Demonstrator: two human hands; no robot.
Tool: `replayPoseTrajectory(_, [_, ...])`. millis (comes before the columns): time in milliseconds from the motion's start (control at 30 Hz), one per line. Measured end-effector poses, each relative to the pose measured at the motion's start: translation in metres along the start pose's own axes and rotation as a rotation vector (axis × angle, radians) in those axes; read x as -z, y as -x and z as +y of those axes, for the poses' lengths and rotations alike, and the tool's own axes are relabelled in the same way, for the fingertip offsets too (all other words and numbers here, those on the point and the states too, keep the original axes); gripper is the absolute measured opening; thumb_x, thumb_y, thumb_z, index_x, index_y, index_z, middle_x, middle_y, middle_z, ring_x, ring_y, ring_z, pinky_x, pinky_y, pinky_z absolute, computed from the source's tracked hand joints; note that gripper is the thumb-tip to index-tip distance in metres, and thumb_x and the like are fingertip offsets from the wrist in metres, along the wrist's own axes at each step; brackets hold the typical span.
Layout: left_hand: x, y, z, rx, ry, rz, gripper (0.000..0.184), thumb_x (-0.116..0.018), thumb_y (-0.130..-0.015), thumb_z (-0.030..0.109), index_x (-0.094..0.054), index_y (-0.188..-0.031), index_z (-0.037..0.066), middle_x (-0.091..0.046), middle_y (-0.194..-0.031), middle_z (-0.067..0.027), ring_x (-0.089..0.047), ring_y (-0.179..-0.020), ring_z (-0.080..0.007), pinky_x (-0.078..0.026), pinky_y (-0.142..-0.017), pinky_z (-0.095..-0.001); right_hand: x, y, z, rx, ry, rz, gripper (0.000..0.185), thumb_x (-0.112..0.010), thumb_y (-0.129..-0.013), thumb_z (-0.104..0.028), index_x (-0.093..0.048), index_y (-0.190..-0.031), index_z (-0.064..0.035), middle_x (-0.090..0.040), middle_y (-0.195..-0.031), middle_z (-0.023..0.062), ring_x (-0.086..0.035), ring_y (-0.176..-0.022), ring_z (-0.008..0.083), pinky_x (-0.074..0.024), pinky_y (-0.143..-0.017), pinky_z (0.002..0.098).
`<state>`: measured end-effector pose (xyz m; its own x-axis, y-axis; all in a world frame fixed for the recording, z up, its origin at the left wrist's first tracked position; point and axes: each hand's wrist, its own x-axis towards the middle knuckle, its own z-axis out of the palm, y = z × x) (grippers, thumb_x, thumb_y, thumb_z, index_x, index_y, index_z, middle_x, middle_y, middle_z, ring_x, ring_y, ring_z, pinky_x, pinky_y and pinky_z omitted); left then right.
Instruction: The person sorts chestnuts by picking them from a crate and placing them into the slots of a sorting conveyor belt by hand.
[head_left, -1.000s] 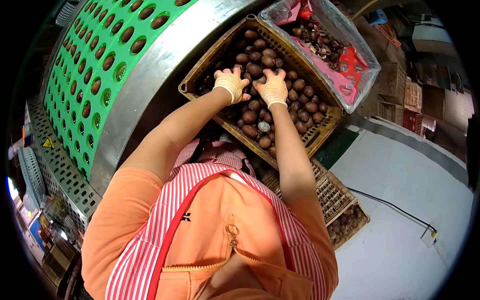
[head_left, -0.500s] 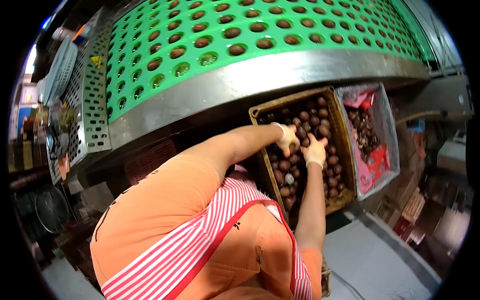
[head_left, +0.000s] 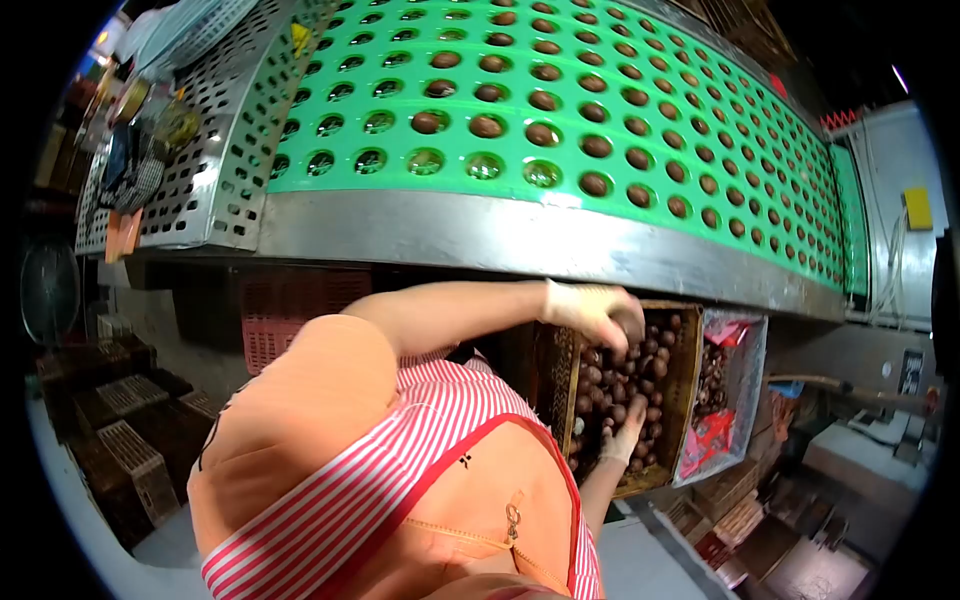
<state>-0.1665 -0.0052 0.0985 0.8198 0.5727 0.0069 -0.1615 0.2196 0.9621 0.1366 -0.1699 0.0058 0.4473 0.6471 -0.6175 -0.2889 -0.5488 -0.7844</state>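
At four o'clock in the head view, a yellow-brown crate (head_left: pixel 685 385) is noted, loaded with brown eggs (head_left: pixel 657 368). Near three o'clock, at the crate's upper end, one brown egg (head_left: pixel 630 322) appears grasped between the thumb and fingers of the left hand (head_left: pixel 590 308). Between four and five o'clock, the fingers of the right hand (head_left: pixel 622 440) are laid among the eggs; whether one is gripped cannot be told. Just beside the crate, on its three o'clock side, a plastic-lined bin (head_left: pixel 745 390) is recorded. Toward one o'clock, eggs are seated in the holes of a green conveyor (head_left: pixel 395 186), behind a steel edge guard (head_left: pixel 480 230). The step in hand is judged to be egg pick-up; a secure hold and clearance of the crate rim are called for.
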Motion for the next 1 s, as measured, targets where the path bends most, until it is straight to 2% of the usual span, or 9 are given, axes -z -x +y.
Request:
replayPoseTrajectory(100, [0.076,0.108,0.035,-0.003,0.232,0.449,0.046,-0.068,-0.079,0.018,-0.054,-0.122,0.006,-0.057,-0.110,-0.0066,-0.056,-0.090,-0.0142,-0.049,-0.064,-0.0263,-0.023,-0.010,-0.019,-0.071,-0.514,-0.065,0.063,-0.070,-0.081,-0.060,-0.059,-0.125,-0.0162,-0.063,-0.118,-0.0012,-0.060,-0.090,0.0168,-0.0488,-0.056,0.0284])
replayPoseTrajectory(300, [0.206,0.334,0.026,-0.404,0.225,1.373,0.042,-0.064,-0.088,0.029,-0.055,-0.125,0.012,-0.062,-0.104,-0.0046,-0.059,-0.075,-0.0140,-0.047,-0.050,-0.0263,-0.239,0.039,-0.100,0.284,0.219,-0.556,0.043,-0.061,-0.092,-0.037,-0.056,-0.125,-0.0107,-0.060,-0.110,0.0020,-0.057,-0.079,0.0154,-0.0453,-0.061,0.0262])
replayPoseTrajectory(367, [0.239,0.370,0.019,-0.102,0.157,1.649,0.044,-0.068,-0.087,0.031,-0.055,-0.125,0.012,-0.062,-0.097,-0.0042,-0.057,-0.070,-0.0136,-0.046,-0.047,-0.0274,-0.332,0.072,-0.107,0.337,0.347,-0.717,0.046,-0.069,-0.087,-0.020,-0.054,-0.128,-0.0049,-0.061,-0.108,0.0068,-0.058,-0.081,0.0157,-0.0499,-0.069,0.0317])
replayPoseTrajectory(500, [0.267,0.386,0.008,0.338,-0.290,1.580,0.052,-0.076,-0.079,0.028,-0.060,-0.125,0.009,-0.059,-0.112,-0.0090,-0.062,-0.088,-0.0222,-0.056,-0.069,-0.0352,-0.502,0.126,-0.096,0.370,0.589,-1.175,0.047,-0.073,-0.081,-0.014,-0.057,-0.123,-0.0021,-0.059,-0.099,0.0070,-0.057,-0.079,0.0131,-0.0485,-0.066,0.0275])
replayPoseTrajectory(600, [0.272,0.391,0.005,0.156,-0.840,1.739,0.047,-0.077,-0.078,0.027,-0.063,-0.120,0.010,-0.060,-0.107,-0.0115,-0.062,-0.091,-0.0267,-0.054,-0.078,-0.0383,-0.594,0.130,-0.058,0.293,0.771,-1.273,0.053,-0.079,-0.078,-0.023,-0.058,-0.122,-0.0029,-0.060,-0.105,0.0095,-0.058,-0.093,0.0179,-0.0505,-0.075,0.0311])
replayPoseTrajectory(767, [0.306,0.391,0.038,0.159,-0.763,1.718,0.049,-0.076,-0.076,0.028,-0.065,-0.121,0.013,-0.056,-0.119,-0.0141,-0.060,-0.104,-0.0328,-0.050,-0.091,-0.0405,-0.655,0.133,-0.035,0.143,0.879,-1.129,0.066,-0.084,-0.073,-0.039,-0.060,-0.122,-0.0019,-0.062,-0.106,0.0123,-0.060,-0.093,0.0208,-0.0520,-0.071,0.0349])
replayPoseTrajectory(833, [0.327,0.384,0.040,0.327,-0.828,1.611,0.049,-0.074,-0.078,0.029,-0.064,-0.124,0.015,-0.056,-0.123,-0.0123,-0.059,-0.107,-0.0321,-0.049,-0.093,-0.0415,-0.677,0.147,-0.057,0.271,1.061,-1.011,0.066,-0.083,-0.072,-0.041,-0.061,-0.119,0.0000,-0.059,-0.114,0.0157,-0.059,-0.102,0.0230,-0.0520,-0.081,0.0374])
replayPoseTrajectory(900, [0.344,0.380,0.046,0.545,-0.824,1.449,0.052,-0.072,-0.082,0.032,-0.060,-0.128,0.013,-0.052,-0.132,-0.0115,-0.057,-0.113,-0.0323,-0.047,-0.095,-0.0429,-0.699,0.136,-0.055,0.936,1.245,-0.874,0.063,-0.079,-0.072,-0.043,-0.063,-0.118,-0.0035,-0.054,-0.125,0.0221,-0.063,-0.101,0.0359,-0.0513,-0.089,0.0432])
replayPoseTrajectory(1000, [0.360,0.378,0.049,0.692,-0.880,1.411,0.046,-0.062,-0.091,0.041,-0.062,-0.125,0.011,-0.052,-0.135,-0.0169,-0.056,-0.118,-0.0331,-0.047,-0.096,-0.0447,-0.719,0.124,-0.064,1.147,1.655,-0.812,0.053,-0.075,-0.077,-0.039,-0.061,-0.123,-0.0162,-0.054,-0.124,0.0211,-0.061,-0.105,0.0395,-0.0517,-0.089,0.0461])
